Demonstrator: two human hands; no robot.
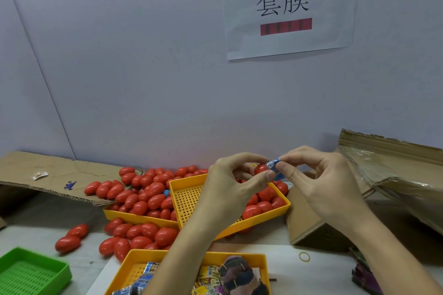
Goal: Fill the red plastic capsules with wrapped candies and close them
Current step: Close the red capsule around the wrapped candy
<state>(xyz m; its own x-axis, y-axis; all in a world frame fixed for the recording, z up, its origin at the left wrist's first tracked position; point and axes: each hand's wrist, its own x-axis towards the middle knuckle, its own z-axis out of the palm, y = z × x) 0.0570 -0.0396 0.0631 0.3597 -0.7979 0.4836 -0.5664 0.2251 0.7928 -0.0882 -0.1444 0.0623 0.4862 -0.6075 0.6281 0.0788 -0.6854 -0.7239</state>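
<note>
Two hands meet above far yellow tray [184,195]: left hand [230,183] grips red capsule [260,168], right hand [309,172] pinches blue wrapped candy [272,166], touching capsule's right end, long axis left-right

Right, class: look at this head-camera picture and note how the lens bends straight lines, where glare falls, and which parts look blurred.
Head view: the wide-angle lens tilts the grey wall seam and bows the white paper sign; lighting is soft and even with faint shadows; mild glare spots sit on the glossy red plastic capsules; the red bar under the sign's characters is blurred out; the right hand and left hand stay fairly sharp.
</note>
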